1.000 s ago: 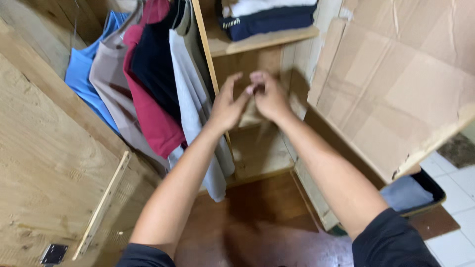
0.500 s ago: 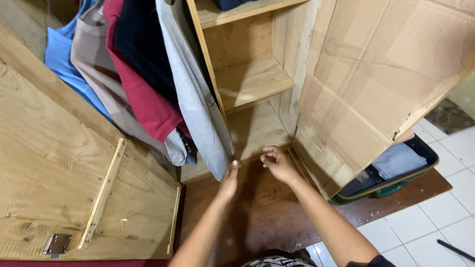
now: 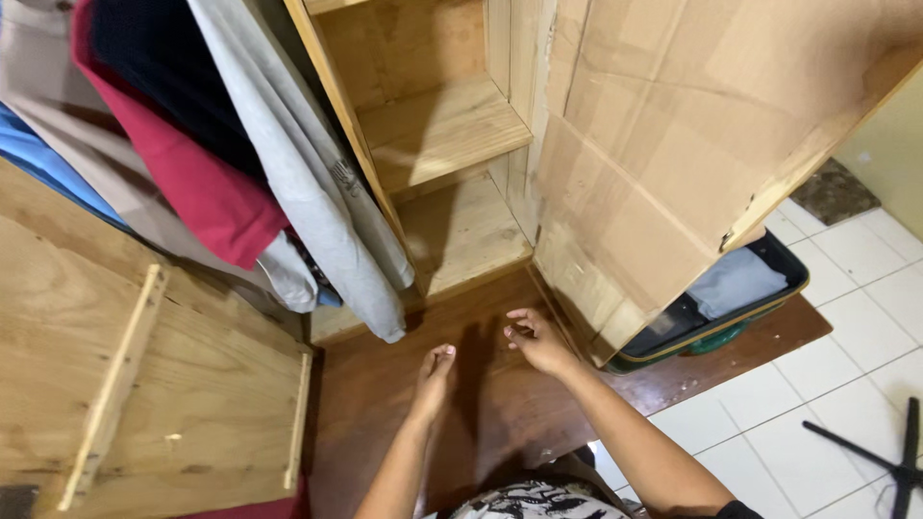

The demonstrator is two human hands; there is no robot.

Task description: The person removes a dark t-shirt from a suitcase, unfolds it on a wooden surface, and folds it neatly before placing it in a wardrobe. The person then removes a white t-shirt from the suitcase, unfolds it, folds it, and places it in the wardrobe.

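My left hand (image 3: 432, 377) hangs low over the brown wooden floor (image 3: 385, 413), fingers straight and close together, holding nothing. My right hand (image 3: 535, 340) is beside it, fingers loosely curled and apart, empty. Both are in front of an open wooden wardrobe (image 3: 437, 135) with bare lower shelves. A grey shirt (image 3: 317, 192) hangs just above and left of my left hand, next to a red one (image 3: 183, 173) and a dark one (image 3: 154, 67).
The left wardrobe door (image 3: 125, 375) stands open at the left. The right door, lined with cardboard (image 3: 654, 144), swings out at the right. Behind it lies an open suitcase (image 3: 731, 298) with folded cloth. White tiles (image 3: 817, 404) and a black stand (image 3: 894, 461) are at lower right.
My hands dropped from chest height in front of the shelves down toward the floor and moved apart. The view tilted downward, so the upper shelf with folded clothes left the picture.
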